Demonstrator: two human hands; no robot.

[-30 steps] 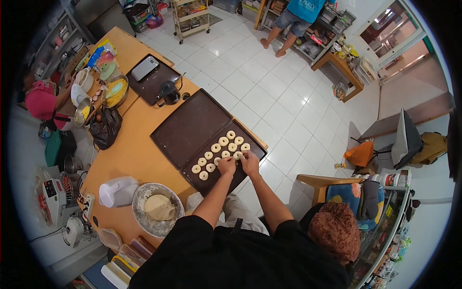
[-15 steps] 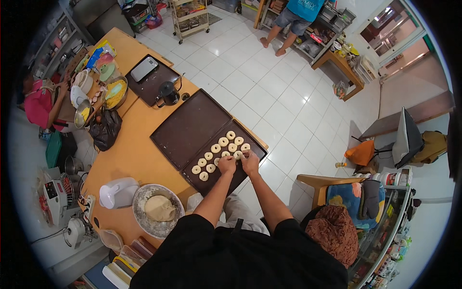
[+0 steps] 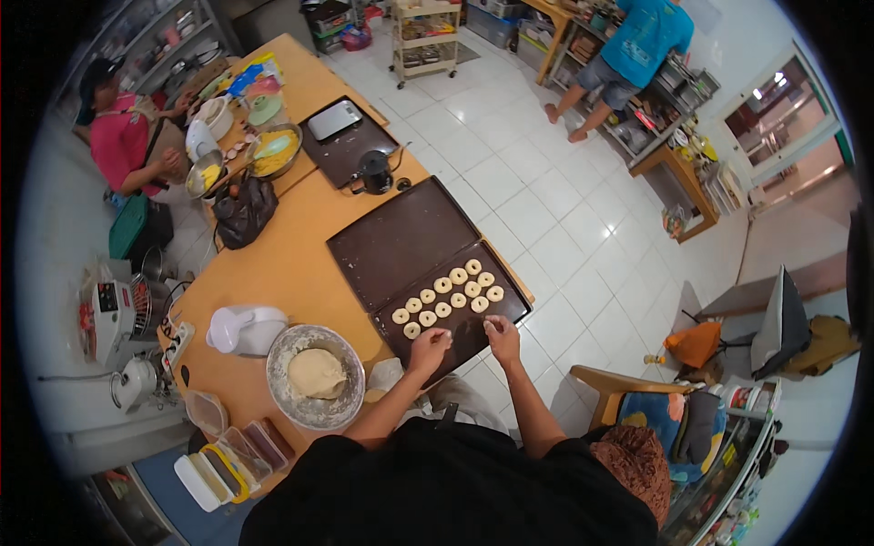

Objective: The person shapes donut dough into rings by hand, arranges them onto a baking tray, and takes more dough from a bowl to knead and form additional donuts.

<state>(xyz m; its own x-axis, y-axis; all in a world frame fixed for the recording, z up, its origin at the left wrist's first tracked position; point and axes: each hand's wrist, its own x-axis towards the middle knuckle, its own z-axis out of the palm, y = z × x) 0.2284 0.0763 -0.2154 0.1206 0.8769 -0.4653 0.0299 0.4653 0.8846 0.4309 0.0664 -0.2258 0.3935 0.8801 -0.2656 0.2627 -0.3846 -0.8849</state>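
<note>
A: Dough rounds [image 3: 448, 298], small and pale, sit in two rows on the near part of the dark baking tray [image 3: 401, 238], which lies on the wooden worktop [image 3: 282, 264].

B: And the hands?

A: The left hand [image 3: 430, 348] has its fingers pressed together on a small pale piece just above the tray's near edge; the right hand [image 3: 502, 333] pinches another beside the last round in the near row (too small to tell whether either piece already touches the tray).

B: How would they handle?

A: Light and soft, I'd judge, easily dented, maybe a little sticky. Best taken by the sides with fingertips, gently, not squeezed across the top.

B: What else is nearby?

A: A metal bowl [image 3: 314, 408] with a lump of dough [image 3: 317, 372] to the left, a white jug [image 3: 246, 328] beyond it, and a black kettle [image 3: 374, 172] at the far end.
</note>
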